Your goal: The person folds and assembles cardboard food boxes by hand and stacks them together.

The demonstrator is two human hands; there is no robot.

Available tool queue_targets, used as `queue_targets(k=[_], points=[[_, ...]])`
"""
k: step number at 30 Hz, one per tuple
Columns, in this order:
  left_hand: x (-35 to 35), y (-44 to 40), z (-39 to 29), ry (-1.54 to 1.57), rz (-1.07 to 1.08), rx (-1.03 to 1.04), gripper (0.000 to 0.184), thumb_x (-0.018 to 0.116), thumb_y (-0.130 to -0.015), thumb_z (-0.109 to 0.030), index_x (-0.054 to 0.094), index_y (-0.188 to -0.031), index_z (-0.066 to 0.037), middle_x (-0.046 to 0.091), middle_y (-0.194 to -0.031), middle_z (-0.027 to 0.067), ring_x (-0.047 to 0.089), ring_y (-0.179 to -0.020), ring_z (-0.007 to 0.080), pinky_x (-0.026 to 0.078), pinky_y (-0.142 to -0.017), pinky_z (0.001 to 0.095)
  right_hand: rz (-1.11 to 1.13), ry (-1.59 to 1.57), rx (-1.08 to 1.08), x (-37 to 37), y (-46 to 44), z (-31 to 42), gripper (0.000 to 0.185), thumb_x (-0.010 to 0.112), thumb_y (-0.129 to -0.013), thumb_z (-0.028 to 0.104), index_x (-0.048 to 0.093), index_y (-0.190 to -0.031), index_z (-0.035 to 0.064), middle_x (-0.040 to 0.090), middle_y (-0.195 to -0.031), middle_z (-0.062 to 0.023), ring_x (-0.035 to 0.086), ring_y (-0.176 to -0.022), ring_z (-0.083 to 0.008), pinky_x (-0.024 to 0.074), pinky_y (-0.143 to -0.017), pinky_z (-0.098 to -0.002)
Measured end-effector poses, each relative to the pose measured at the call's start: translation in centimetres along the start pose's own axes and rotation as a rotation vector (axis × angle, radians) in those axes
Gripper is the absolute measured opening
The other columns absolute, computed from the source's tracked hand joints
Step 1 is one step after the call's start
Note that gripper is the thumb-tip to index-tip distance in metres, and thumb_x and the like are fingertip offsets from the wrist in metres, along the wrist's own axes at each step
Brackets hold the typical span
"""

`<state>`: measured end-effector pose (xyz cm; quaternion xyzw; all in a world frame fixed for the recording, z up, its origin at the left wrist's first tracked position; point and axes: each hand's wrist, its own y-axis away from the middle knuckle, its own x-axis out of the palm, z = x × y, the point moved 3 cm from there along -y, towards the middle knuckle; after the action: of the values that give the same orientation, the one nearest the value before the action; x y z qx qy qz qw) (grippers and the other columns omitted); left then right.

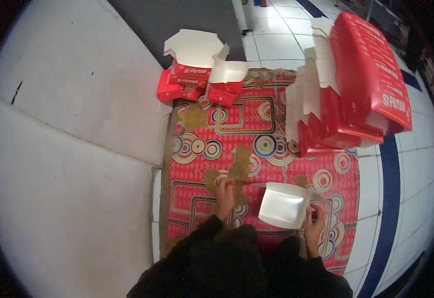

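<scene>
A small box with a white inside (282, 204) stands with its top open on the red patterned mat. At its right side is my right hand (314, 226), its fingers curled against the box's edge and a flap. My left hand (225, 197) hovers left of the box, apart from it, over a worn brown patch of the mat; its fingers are blurred, and whether they are open or closed is unclear.
Red boxes with raised white lids (191, 74) are stacked at the mat's far left. Large nested red cartons (370, 74) rise at the right. A pale wall (78, 149) borders the mat (296, 164) on the left; white tiles (410, 198) lie right.
</scene>
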<state>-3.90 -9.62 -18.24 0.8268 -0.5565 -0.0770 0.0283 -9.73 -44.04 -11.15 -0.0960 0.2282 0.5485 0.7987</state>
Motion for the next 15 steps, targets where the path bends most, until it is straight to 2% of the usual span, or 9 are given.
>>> queue_targets(k=[3, 5, 7, 9, 10, 13, 15], points=[[-5.0, -8.8, -0.7, 0.143, -0.152, -0.083, 0.02, 0.047, -0.103, -0.021, 0.056, -0.104, -0.004, 0.055, -0.083, 0.0019, 0.054, -0.076, 0.0085, 0.047, -0.063, 0.0256, 0.071, -0.106, 0.09, -0.4, 0.4, -0.4, 0.028, 0.062, -0.097, 0.021, 0.063, -0.114, -0.0022, 0.063, -0.084, -0.0068, 0.057, -0.076, -0.012, 0.0476, -0.068, -0.0285], [-8.0, -15.4, -3.3, 0.064, -0.208, 0.043, 0.022, 0.051, -0.102, -0.027, 0.055, -0.103, -0.006, 0.057, -0.089, 0.0022, 0.057, -0.072, 0.0115, 0.048, -0.06, 0.0282, 0.076, -0.047, 0.086, -1.1, 0.4, -1.9, 0.024, 0.061, -0.098, 0.018, 0.063, -0.112, -0.0013, 0.063, -0.083, -0.0048, 0.057, -0.075, -0.0123, 0.0462, -0.067, -0.0268], [-13.4, -26.2, 1.6, 0.113, -0.129, 0.141, 0.034, 0.052, -0.1, -0.04, 0.055, -0.111, -0.007, 0.059, -0.097, 0.0038, 0.057, -0.08, 0.0104, 0.048, -0.066, 0.028, 0.071, -0.072, 0.041, -1.2, 0.2, -2.2, 0.023, 0.058, -0.099, 0.018, 0.062, -0.113, -0.0007, 0.059, -0.083, -0.0024, 0.053, -0.07, -0.0104, 0.0438, -0.064, -0.0255], [-14.2, -30.0, -4.6, 0.234, -0.237, -0.107, 0.052, 0.05, -0.099, -0.05, 0.052, -0.127, -0.006, 0.06, -0.119, 0.0085, 0.06, -0.094, 0.0148, 0.05, -0.078, 0.0302, 0.041, -0.248, 0.125, -1.9, 0.0, -5.3, 0.023, 0.057, -0.1, 0.017, 0.06, -0.116, 0.0013, 0.055, -0.083, -0.001, 0.047, -0.066, -0.0079, 0.0405, -0.06, -0.0241], [-15.7, -33.0, -5.4, 0.356, -0.138, -0.143, 0.059, 0.05, -0.098, -0.055, 0.05, -0.132, -0.006, 0.057, -0.127, 0.0091, 0.06, -0.1, 0.0186, 0.05, -0.083, 0.0336, 0.066, -0.277, 0.206, -2.4, 0.1, -2.7, 0.023, 0.056, -0.1, 0.017, 0.059, -0.118, 0.0024, 0.054, -0.082, -0.0005, 0.046, -0.065, -0.0069, 0.0393, -0.058, -0.0231], [-12.5, -34.7, -14.0, 0.502, 0.012, -0.006, 0.076, 0.05, -0.094, -0.063, 0.042, -0.145, -0.007, 0.052, -0.141, 0.0093, 0.057, -0.116, 0.0274, 0.047, -0.096, 0.0435, 0.023, -0.296, 0.222, -3.3, -0.3, -4.1, 0.02, 0.055, -0.102, 0.019, 0.059, -0.112, 0.0026, 0.052, -0.079, 0.0002, 0.046, -0.065, -0.007, 0.0389, -0.057, -0.0235], [-12.2, -38.2, -14.2, 0.523, 0.14, -0.03, 0.069, 0.049, -0.095, -0.061, 0.047, -0.141, -0.01, 0.056, -0.136, 0.0075, 0.058, -0.116, 0.0265, 0.047, -0.095, 0.047, -0.014, -0.295, 0.262, -3.9, -0.6, -3.9, 0.021, 0.056, -0.102, 0.02, 0.059, -0.112, 0.0027, 0.051, -0.078, 0.0, 0.045, -0.064, -0.0069, 0.038, -0.055, -0.0229]])
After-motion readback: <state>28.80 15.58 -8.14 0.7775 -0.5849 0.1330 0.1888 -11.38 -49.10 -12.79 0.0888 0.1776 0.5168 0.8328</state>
